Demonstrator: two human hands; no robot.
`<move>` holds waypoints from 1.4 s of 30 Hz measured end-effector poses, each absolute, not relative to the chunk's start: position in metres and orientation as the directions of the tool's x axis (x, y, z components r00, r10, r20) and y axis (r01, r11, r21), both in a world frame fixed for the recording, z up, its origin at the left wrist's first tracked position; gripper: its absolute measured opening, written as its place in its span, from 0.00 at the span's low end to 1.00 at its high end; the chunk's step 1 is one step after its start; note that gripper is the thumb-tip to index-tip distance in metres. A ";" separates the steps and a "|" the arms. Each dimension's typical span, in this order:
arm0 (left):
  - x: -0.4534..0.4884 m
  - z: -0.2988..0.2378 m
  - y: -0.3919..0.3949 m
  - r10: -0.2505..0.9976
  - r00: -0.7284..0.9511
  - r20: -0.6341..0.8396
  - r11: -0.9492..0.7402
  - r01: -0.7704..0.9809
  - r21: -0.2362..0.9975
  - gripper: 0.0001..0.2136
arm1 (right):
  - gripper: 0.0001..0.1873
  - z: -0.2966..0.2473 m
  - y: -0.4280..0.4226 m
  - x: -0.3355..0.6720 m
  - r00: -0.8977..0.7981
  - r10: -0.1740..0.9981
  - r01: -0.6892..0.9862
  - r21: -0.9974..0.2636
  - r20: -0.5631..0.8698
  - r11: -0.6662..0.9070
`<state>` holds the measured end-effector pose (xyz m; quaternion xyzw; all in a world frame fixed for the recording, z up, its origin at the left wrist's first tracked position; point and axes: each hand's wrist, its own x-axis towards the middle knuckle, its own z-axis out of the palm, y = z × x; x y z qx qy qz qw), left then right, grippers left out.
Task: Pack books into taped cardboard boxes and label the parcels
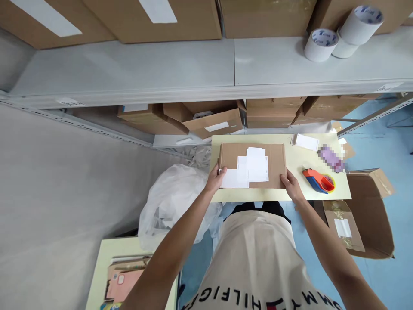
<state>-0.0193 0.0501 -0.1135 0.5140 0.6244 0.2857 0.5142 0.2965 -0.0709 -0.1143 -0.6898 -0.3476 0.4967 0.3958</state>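
Observation:
A flat brown cardboard box [277,159] with white labels [250,170] on its top lies on a small pale yellow table [300,196]. My left hand [215,177] grips the box's near left corner, fingers curled over its edge. My right hand [291,185] holds the near right corner of the box, fingers closed on its side. An orange and blue tape dispenser [318,181] lies on the table just right of my right hand.
An open cardboard carton [371,215] stands on the blue floor at right. A white plastic bag [174,202] sits at left. Grey shelving [206,69] holds brown boxes and white tape rolls [322,43]. A second small table [106,262] with papers is at lower left.

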 end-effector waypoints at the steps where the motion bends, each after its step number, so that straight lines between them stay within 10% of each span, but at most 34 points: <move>1: -0.020 -0.109 0.050 0.956 0.027 -0.292 0.252 0.434 0.865 0.32 | 0.39 -0.113 -0.071 0.295 0.267 0.862 0.062 -0.885 -0.431 -0.462; 8: 0.033 -0.058 0.057 0.990 0.134 -0.039 -0.085 0.797 0.598 0.36 | 0.33 -0.126 -0.073 0.322 0.150 0.885 0.065 -0.889 -0.441 -0.454; 18: 0.268 -0.073 0.116 0.679 0.687 -0.259 -0.409 0.647 0.643 0.21 | 0.23 -0.183 0.024 0.474 0.255 0.954 0.803 -0.515 -0.158 -0.300; 32: 0.329 -0.153 0.157 0.642 0.369 -0.672 -0.016 0.883 0.470 0.16 | 0.17 -0.191 0.045 0.507 -0.017 0.987 0.934 -0.355 -0.161 -0.042; 42: 0.346 -0.143 0.152 0.593 0.239 -0.769 0.475 0.667 0.574 0.13 | 0.21 -0.187 0.024 0.499 -0.041 0.999 0.835 -0.550 -0.021 0.022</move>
